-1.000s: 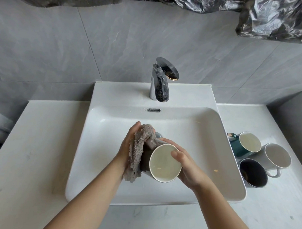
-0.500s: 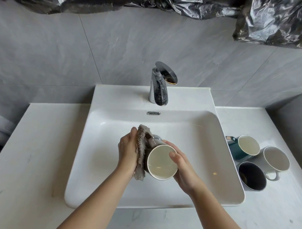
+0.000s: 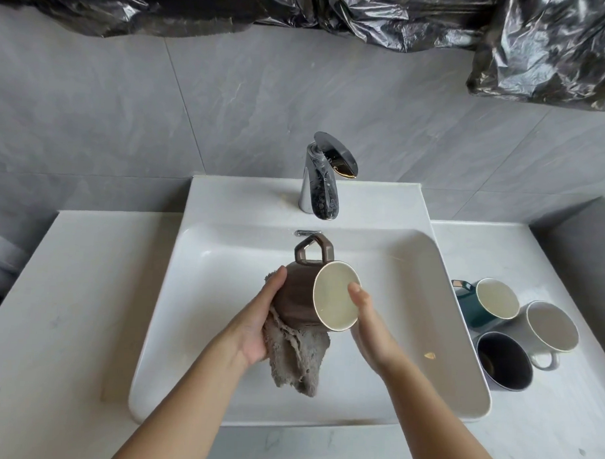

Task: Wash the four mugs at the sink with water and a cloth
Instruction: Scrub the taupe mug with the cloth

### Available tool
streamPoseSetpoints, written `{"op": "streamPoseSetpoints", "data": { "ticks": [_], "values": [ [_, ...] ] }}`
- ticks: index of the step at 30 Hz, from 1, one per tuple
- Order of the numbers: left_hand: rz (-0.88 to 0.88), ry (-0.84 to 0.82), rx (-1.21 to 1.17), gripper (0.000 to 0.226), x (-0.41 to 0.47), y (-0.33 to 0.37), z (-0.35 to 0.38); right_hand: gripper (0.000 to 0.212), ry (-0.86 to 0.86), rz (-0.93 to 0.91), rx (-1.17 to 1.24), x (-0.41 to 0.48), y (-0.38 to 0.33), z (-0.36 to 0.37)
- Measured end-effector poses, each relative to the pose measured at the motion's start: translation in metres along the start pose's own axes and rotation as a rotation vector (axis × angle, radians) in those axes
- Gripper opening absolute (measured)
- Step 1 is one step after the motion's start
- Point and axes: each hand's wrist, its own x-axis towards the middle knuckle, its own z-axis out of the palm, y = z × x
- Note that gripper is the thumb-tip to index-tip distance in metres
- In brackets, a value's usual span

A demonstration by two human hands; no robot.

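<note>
Brown ceramic mug point(image 3: 300, 294): on its side in the air above the white rectangular sink point(image 3: 206, 294), angular handle up towards the chrome tap point(image 3: 321, 188), mouth turned right, pale cream glaze showing inside.

Left hand point(image 3: 256, 327): wrapped round the mug's closed end, thumb on top, gripping it through the grey fringed cloth point(image 3: 296, 359). Loose end of the cloth hanging below the mug. Fingers of this hand hidden underneath.

Right hand point(image 3: 369, 328): at the rim, one straight digit lying across the lip. Other fingers behind the mug, so gripping or merely touching cannot be told.

Inside the basin, right of the hands: one small yellow speck point(image 3: 429, 355), too small to identify.

On the white stone counter point(image 3: 51, 306), right of the sink, close together:
- teal mug with cream inside point(image 3: 487, 301), handle towards the sink;
- white mug with pale grey inside point(image 3: 551, 327), handle near side;
- grey mug with black inside point(image 3: 504, 361), handle out of sight, brownish mark low on the inner wall, hard to make out.

Across the top edge: crumpled black plastic sheeting point(image 3: 370, 15), cut off by the frame.
</note>
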Motion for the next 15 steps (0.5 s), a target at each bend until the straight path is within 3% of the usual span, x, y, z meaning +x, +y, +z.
{"op": "streamPoseSetpoints", "data": {
  "ticks": [3, 8, 13, 15],
  "values": [
    [0.068, -0.015, 0.002, 0.063, -0.003, 0.006, -0.001, 0.078, -0.023, -0.037, -0.021, -0.001, -0.012, -0.003],
    [0.370, 0.113, 0.262, 0.050, -0.002, 0.011, 0.005, 0.085, -0.069, -0.072, 0.049, -0.005, -0.029, -0.002],
    [0.458, 0.272, 0.409, 0.064, 0.005, 0.003, 0.009, 0.065, 0.041, -0.064, 0.082, 0.002, -0.025, 0.010],
    [0.478, 0.359, 0.408, 0.052, 0.009, 0.000, 0.010, 0.064, 0.082, -0.044, 0.191, 0.004, -0.021, 0.010]
  ]
}}
